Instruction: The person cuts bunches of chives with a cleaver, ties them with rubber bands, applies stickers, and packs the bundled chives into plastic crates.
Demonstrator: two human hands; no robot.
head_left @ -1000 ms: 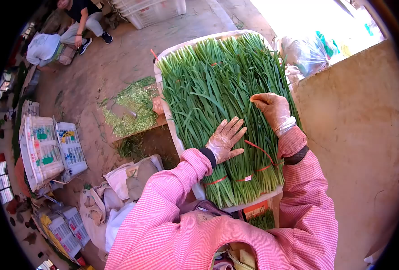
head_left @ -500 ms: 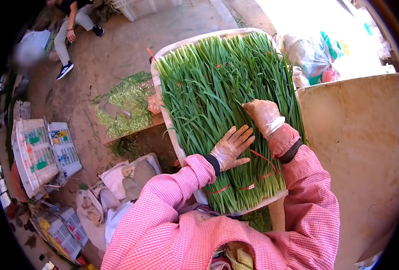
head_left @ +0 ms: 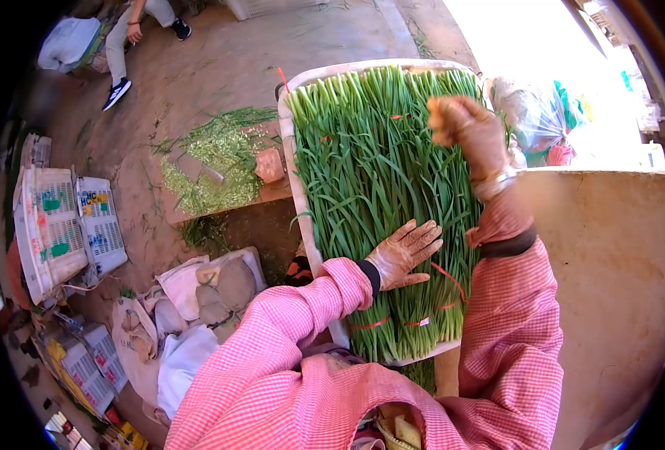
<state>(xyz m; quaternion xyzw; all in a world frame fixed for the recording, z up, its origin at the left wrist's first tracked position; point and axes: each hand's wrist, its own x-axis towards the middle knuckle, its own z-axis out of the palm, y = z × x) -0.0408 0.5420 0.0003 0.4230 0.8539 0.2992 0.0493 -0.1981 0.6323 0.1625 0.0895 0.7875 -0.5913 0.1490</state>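
Bundles of green leafy stalks (head_left: 370,165) fill a white crate (head_left: 300,184), some tied with red bands. My left hand (head_left: 405,255), in a thin clear glove, lies flat on the leaves near the crate's lower end, fingers spread. My right hand (head_left: 471,135), also gloved, is raised above the crate's upper right part with its fingers curled closed. Whatever it may hold is hidden. A red tie (head_left: 449,279) lies loose on the stalks just right of my left hand.
Trimmings (head_left: 216,161) and a brick (head_left: 269,165) lie on a low board at the left. Beyond sits a person (head_left: 115,52). White crates (head_left: 51,225) and sacks (head_left: 227,289) stand left; a tan panel (head_left: 610,262) and plastic bags (head_left: 535,112) are at the right.
My right hand has lifted off the leaves and moved up and to the right, staying closed. My left hand remains flat on the leaves. The view has shifted slightly.
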